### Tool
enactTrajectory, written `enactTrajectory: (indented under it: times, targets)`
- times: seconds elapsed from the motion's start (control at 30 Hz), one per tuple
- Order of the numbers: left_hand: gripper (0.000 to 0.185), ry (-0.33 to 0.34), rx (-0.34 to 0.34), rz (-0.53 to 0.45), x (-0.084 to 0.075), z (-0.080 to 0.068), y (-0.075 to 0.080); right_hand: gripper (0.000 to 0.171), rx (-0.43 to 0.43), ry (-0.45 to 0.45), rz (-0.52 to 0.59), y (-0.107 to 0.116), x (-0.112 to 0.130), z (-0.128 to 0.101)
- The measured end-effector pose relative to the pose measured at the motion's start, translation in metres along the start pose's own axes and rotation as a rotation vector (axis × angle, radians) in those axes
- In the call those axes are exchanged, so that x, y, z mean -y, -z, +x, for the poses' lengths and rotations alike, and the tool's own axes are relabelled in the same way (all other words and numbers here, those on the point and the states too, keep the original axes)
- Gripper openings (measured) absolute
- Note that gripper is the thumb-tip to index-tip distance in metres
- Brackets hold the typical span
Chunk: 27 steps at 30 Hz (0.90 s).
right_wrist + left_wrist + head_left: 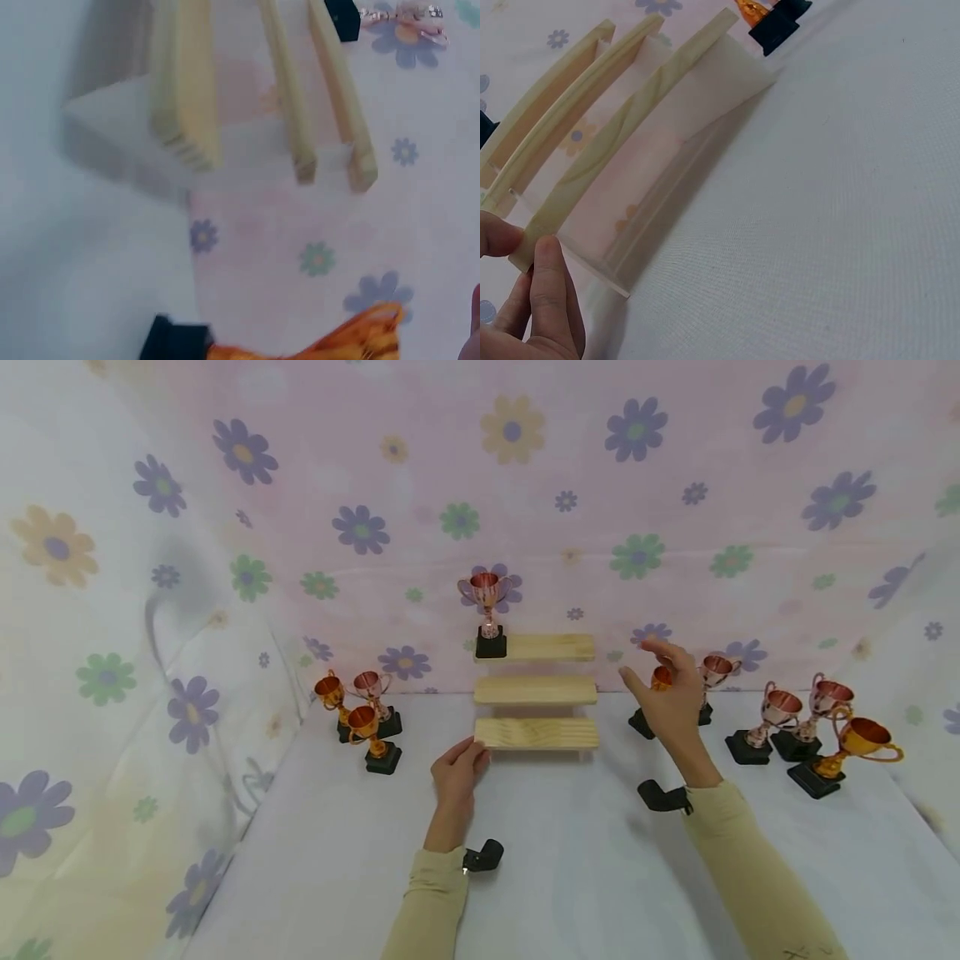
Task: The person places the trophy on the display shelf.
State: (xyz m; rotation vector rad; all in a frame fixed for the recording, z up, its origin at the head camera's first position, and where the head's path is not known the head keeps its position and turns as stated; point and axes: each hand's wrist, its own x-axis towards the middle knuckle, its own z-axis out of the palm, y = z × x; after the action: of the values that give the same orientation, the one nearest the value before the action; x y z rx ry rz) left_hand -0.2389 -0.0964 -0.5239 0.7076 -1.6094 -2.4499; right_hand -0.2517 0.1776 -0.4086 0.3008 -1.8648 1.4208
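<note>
A three-tier wooden display shelf [536, 734] stands at the back middle on clear side panels. My left hand [456, 773] pinches the left end of its lowest board [592, 154], thumb on one face and fingers on the other. A rose-gold trophy cup [489, 610] on a black base stands at the left end of the top board. Right of the shelf, my right hand [672, 699] is raised with thumb and fingers spread apart, holding nothing. It partly covers a gold trophy cup [661, 678], whose black base [176, 341] also shows in the right wrist view.
Left of the shelf stand two gold trophies, one in front [365, 724], and a rose-gold trophy [371, 686]. Several more stand at right, among them a gold trophy [862, 739] and a rose-gold trophy [782, 707]. Flowered cloth [420, 468] hangs behind the white table [570, 860].
</note>
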Motion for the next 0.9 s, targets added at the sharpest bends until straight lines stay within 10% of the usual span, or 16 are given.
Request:
enactTrajectory:
  times: [0.37,0.63,0.9]
  targets:
    - [0.031,-0.016,-0.005,-0.001,0.001,0.001,0.001,0.059,-0.161,-0.091,-0.094,0.024,-0.048,-0.041]
    - [0.031,-0.030,-0.007,-0.005,0.001,0.000,-0.001,0.076,-0.011,-0.355,-0.111,0.029,-0.095,-0.051]
    - [0.030,-0.026,-0.013,-0.007,0.002,-0.001,-0.002,0.079,-0.035,-0.391,-0.065,0.022,-0.103,-0.047]
